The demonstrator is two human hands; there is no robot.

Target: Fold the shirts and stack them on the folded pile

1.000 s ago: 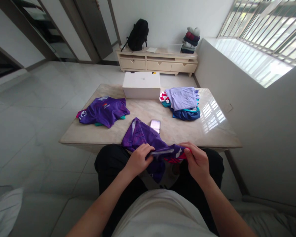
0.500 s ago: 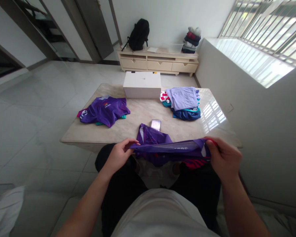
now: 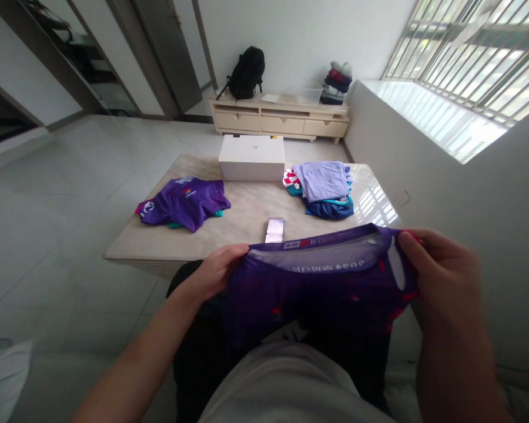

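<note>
Both hands are up in front of the person's lap, short of the desk (image 3: 167, 249) edge, with a purple shirt (image 3: 317, 288) stretched wide between them. The left hand (image 3: 211, 273) has its grip closed on the shirt's left end, thumb over the hem; the right hand (image 3: 441, 276), blurred, pinches the right end tight. The shirt hangs down over the lap, clear of the desk. On the desk: a phone (image 3: 275, 229) just beyond the shirt, a second purple shirt (image 3: 183, 202) at its left side, a folded pile (image 3: 326, 188) at its right, a white box (image 3: 252, 157) at its far edge
</note>
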